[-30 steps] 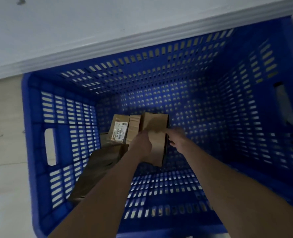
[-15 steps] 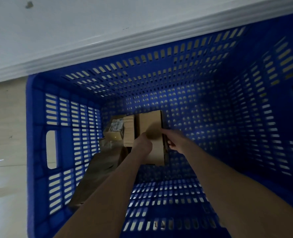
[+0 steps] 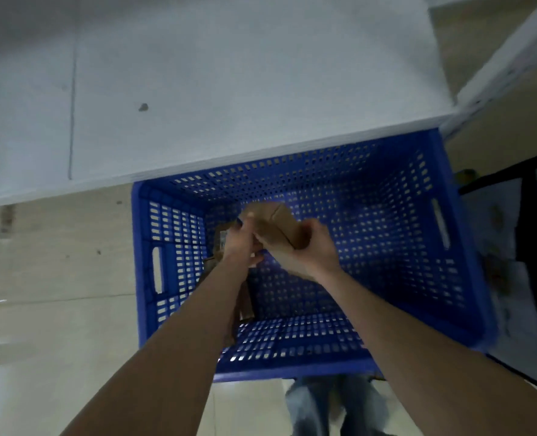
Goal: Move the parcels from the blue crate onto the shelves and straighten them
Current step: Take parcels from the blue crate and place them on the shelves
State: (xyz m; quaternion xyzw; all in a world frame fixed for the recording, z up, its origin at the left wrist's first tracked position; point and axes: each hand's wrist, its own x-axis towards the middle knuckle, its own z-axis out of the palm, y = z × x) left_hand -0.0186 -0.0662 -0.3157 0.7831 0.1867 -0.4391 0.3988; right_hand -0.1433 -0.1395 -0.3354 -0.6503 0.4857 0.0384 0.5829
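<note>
A blue slatted crate (image 3: pixel 456 247) stands on the floor against a white wall. Both hands hold a brown cardboard parcel (image 3: pixel 275 228) lifted and tilted above the crate's bottom. My left hand (image 3: pixel 240 243) grips its left end and my right hand (image 3: pixel 316 250) curls round its right side. Behind my left wrist another small parcel with a white label (image 3: pixel 221 240) stays near the crate's left wall, mostly hidden. A flat brown parcel (image 3: pixel 245 302) lies under my left forearm.
The white wall and its skirting (image 3: pixel 229 165) run along the crate's far side. A tiled floor (image 3: pixel 56 278) lies to the left. A dark-framed object (image 3: pixel 531 247) stands right of the crate. My legs in jeans (image 3: pixel 333 407) show below the crate's near rim.
The parcel gripped in the crate's bottom has come up, tilted, in both hands. The camera has drawn back, so the whole crate and more wall now show.
</note>
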